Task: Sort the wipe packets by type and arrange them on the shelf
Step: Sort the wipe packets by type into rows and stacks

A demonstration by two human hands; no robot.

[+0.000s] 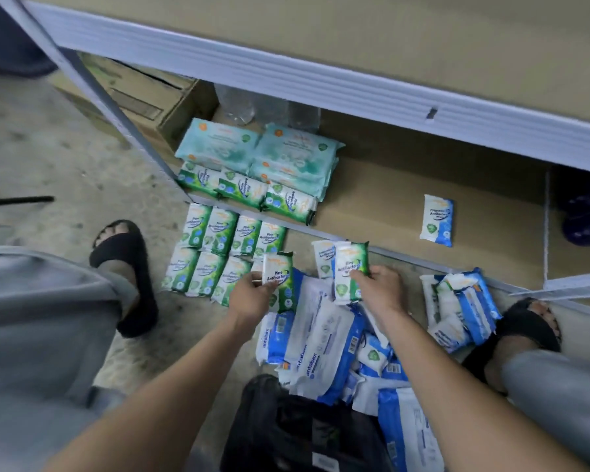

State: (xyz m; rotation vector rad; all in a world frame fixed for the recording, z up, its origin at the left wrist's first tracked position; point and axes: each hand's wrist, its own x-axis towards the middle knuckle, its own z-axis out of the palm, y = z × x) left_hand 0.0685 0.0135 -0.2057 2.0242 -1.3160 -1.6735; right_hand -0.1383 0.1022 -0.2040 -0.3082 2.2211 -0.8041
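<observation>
My left hand (252, 294) grips a green pine wipe packet (280, 270) at the right end of two rows of green packets (215, 253) laid on the floor. My right hand (382, 287) holds another green pine packet (349, 270) above a heap of blue and white packets (324, 338). On the bottom shelf (389, 199) lie two stacks of large teal packs (256, 151), three green packets (246, 189) in front of them, and one blue packet (437, 220) alone to the right.
A small pile of blue packets (464, 301) lies by my right foot (525, 325). My left foot (123, 264) stands left of the green rows. A cardboard box (143, 97) sits under the shelf at left. A black bag (304, 427) lies near me.
</observation>
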